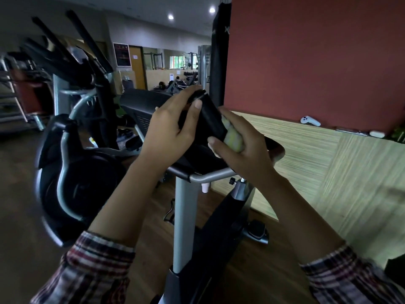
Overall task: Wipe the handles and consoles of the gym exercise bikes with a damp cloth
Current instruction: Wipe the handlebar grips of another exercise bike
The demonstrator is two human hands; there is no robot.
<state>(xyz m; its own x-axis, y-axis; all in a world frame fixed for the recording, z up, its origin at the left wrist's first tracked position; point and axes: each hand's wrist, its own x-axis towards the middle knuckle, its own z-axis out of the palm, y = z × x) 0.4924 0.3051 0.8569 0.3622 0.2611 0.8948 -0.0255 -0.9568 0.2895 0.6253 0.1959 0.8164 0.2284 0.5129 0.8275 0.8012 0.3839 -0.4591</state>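
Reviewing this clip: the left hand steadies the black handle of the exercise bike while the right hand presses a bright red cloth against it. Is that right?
Not quite: the cloth is pale yellow-green, not bright red. The head view shows it bunched in the right hand against the black handle. The rest holds: the left hand steadies that handle of the exercise bike.

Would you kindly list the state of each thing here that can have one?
left hand: grips the black handle
right hand: holds the yellow cloth against the handle
cloth: bunched up
white cup: upright on the floor
ceiling lights: on
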